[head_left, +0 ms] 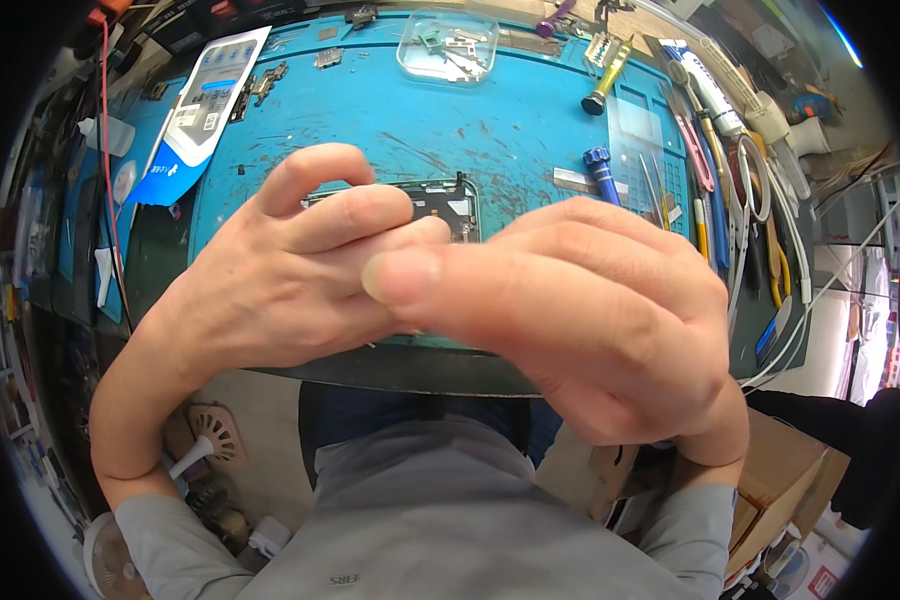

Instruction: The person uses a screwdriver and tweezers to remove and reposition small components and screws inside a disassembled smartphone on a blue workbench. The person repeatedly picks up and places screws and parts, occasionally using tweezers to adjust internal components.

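Blue and rubbery-looking, the big mat [350,120] covers most of the table in the upper middle of the frame. The left hand [280,265], left of the middle, has its fingers bent in. The right hand [610,310], right of the middle, is curled too, with its thumb reaching over to the left fingers. In this view the two hands meet, but I cannot tell if they really touch. I also cannot tell if either one is holding something small, because most of the fingertips are hidden. The right hand looks very big, so it is probably close to the camera, maybe to let the eyes see better.

An open flat device [460,208] lies on the mat in the middle of the frame, partly hidden behind the hands. It probably lies there so both hands can get to it easily. The clear tub [406,68] at the top has little metal bits in it, and its sides likely keep them from getting lost. The blue screwdriver [601,175] and the yellow-green screwdriver [610,75] lie to the right, maybe to be easy to grab.

The device has a thin green edge and is dark inside. The mat is scratched and marked. The tub is a see-through square with round corners. Both screwdrivers have shiny, round handles.
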`<state>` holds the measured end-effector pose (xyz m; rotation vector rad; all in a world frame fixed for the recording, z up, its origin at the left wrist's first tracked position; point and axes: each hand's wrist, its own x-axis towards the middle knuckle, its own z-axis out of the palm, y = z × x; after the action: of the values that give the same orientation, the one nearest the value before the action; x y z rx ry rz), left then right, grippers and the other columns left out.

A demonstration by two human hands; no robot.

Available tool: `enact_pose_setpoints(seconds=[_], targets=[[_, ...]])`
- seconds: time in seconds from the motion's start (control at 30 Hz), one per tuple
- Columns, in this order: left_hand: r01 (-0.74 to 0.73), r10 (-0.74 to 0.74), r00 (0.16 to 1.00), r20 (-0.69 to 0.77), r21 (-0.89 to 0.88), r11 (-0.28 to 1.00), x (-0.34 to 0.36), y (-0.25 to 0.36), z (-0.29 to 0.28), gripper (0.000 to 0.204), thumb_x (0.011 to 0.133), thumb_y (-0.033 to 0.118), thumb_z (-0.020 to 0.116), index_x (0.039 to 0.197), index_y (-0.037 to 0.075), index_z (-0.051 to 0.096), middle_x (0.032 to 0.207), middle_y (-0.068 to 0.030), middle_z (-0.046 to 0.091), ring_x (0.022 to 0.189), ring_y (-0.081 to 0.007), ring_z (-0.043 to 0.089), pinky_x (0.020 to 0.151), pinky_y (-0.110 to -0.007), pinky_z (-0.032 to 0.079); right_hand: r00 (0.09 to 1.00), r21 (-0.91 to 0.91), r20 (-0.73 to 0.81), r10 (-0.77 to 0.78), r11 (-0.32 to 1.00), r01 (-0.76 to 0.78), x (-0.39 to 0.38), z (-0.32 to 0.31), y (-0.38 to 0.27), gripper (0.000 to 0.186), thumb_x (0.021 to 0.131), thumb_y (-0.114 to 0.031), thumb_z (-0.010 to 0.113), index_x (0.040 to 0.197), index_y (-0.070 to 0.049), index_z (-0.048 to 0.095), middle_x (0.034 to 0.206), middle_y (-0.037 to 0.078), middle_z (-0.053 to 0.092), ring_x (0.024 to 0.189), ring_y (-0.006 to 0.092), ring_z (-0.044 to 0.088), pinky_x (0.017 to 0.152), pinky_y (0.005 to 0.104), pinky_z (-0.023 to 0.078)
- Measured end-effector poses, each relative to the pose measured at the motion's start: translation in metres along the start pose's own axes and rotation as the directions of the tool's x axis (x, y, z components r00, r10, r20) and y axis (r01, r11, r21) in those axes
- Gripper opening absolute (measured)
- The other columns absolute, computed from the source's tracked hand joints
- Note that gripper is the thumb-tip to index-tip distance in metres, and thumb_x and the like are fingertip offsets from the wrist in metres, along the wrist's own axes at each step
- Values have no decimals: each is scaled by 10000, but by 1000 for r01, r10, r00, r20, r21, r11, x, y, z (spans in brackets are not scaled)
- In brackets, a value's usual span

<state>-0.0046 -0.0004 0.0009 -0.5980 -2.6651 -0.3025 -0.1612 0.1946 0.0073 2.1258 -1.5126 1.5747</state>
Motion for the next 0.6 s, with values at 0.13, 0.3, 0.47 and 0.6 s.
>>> enact_pose_setpoints(seconds=[0.13,0.3,0.47,0.6], targets=[[-49,46,998,31,92,995,-1,-2,2,417,734,253,828,1130,146,754,1191,19,638,1197,-271,513,1027,-429,474,993,-127,97,67,990,-54,0,-8,-9,509,764,11,832,1260,-9,722,1022,90,802,713,237,731,591,332,561],[-80,74,994,77,79,994,-1,-4,-2,429,758,244,803,1173,153,749,1201,20,626,1212,-290,497,1033,-426,469,994,-114,105,30,993,-18,4,-8,-4,480,799,-7,838,1263,-3,712,1025,104,797,727,252,731,613,345,577],[-58,55,998,38,80,995,-1,-1,3,460,740,261,792,1181,138,748,1208,27,632,1203,-275,514,1056,-419,442,985,-107,127,113,989,-100,8,-10,-14,450,823,-21,851,1249,-8,706,1022,117,791,730,265,728,635,360,587],[-67,65,997,32,88,994,-4,-1,7,520,687,257,790,1188,125,745,1202,19,628,1196,-270,518,1058,-420,437,981,-171,115,154,976,-133,8,-9,-21,468,807,-23,874,1241,-22,701,988,105,788,729,262,727,626,356,579]])
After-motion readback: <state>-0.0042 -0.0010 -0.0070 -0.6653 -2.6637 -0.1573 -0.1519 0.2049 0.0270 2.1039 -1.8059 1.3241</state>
